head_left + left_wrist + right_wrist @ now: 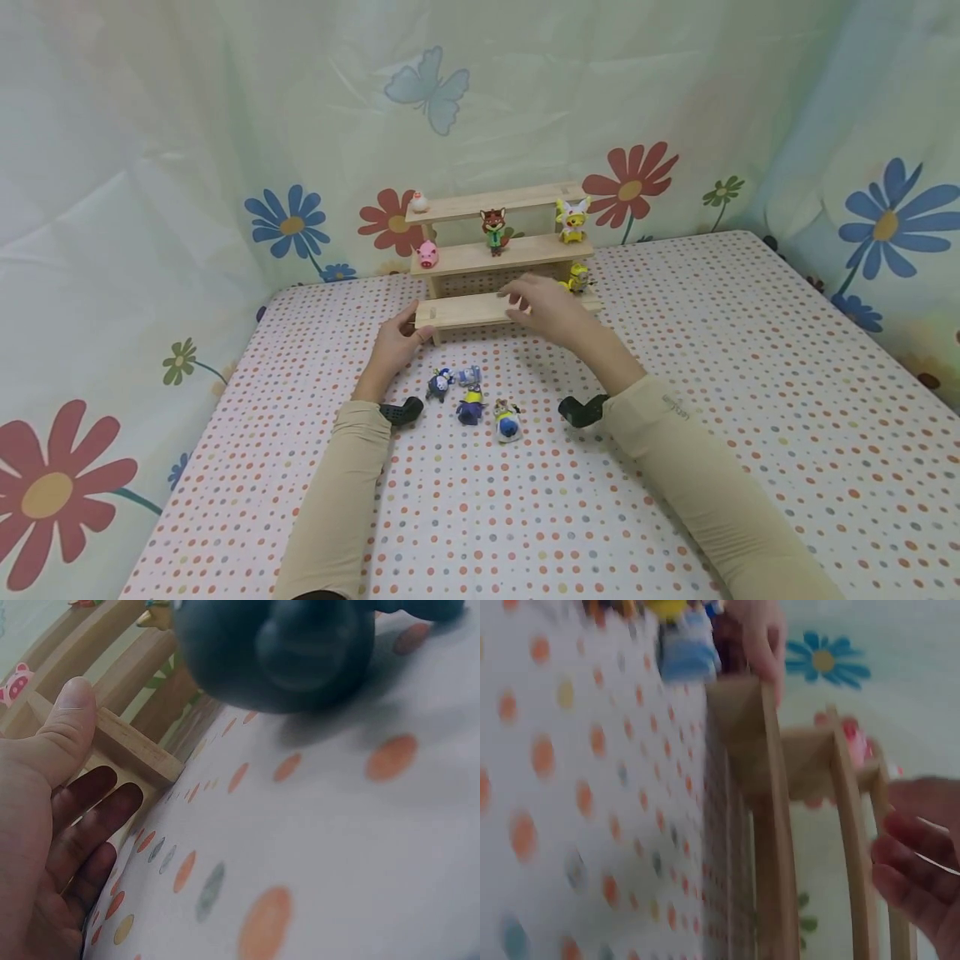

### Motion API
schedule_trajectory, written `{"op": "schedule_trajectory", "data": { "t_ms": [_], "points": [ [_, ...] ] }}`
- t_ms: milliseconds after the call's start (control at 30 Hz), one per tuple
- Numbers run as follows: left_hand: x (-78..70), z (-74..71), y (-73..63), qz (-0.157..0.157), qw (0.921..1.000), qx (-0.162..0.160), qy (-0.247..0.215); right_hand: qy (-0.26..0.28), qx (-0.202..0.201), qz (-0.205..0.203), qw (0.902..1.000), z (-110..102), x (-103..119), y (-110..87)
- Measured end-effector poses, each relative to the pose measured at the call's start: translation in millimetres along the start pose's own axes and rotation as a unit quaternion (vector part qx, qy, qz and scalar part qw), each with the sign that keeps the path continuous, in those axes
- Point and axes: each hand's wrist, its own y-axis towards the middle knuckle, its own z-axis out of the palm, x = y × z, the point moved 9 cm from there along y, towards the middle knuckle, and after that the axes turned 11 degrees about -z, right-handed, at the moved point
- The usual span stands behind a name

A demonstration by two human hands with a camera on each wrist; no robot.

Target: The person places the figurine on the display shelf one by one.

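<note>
A three-tier wooden shelf (468, 310) stands at the table's back. My left hand (396, 343) holds the left end of its lowest tier, thumb in front; in the left wrist view the fingers sit beside the end support. My right hand (551, 308) hovers over the right part of that tier, fingers loosely bent, holding nothing. Behind it a yellow minion figure (577, 277) is partly hidden. On the middle tier stand a pink pig (427, 254), a fox figure (493, 232) and a yellow figure with a white hood (572, 221). A small white figure (418, 202) sits top left.
Before the shelf several figures lie on the dotted tablecloth (480, 517): a dark-blue one (440, 384), a light-blue one (469, 376), a purple-clothed minion (470, 406) and a blue-and-white one (507, 422). A floral curtain (525, 83) hangs behind.
</note>
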Motion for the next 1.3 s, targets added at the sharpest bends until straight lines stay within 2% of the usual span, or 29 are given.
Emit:
{"op": "schedule_trajectory", "data": {
  "t_ms": [100, 233, 367, 533, 667, 867, 1067, 1300],
  "points": [
    [-1.3, -1.1, -0.6, 0.004, 1.0000, -0.002, 0.005, 0.006, 0.069, -0.041, 0.9968, 33, 26, 2.5],
    [-0.9, -1.0, -1.4, 0.005, 0.9999, -0.004, 0.009, -0.018, 0.133, -0.036, 0.9903, 68, 42, -0.1],
    [-2.4, 0.2, -1.2, 0.013, 0.9999, -0.004, 0.003, -0.027, 0.165, -0.012, 0.9859, 80, 41, -4.5],
    [-5.7, 1.6, -1.6, 0.017, 0.9999, -0.001, 0.000, -0.033, 0.188, -0.024, 0.9813, 88, 43, -8.4],
    [-4.7, 0.6, -2.3, 0.007, 0.9999, -0.005, 0.005, -0.036, 0.186, -0.044, 0.9810, 92, 46, -9.7],
    [-2.4, -0.8, -2.5, 0.004, 0.9999, -0.008, 0.008, -0.025, 0.181, -0.048, 0.9819, 93, 45, -7.4],
    [-3.0, -0.5, -1.8, 0.012, 0.9999, -0.007, 0.004, 0.085, 0.181, -0.028, 0.9794, 89, 31, -5.8],
    [-3.6, 0.2, -1.7, 0.015, 0.9999, -0.005, -0.002, 0.204, 0.144, -0.011, 0.9683, 82, 4, -4.9]
  ]
}}
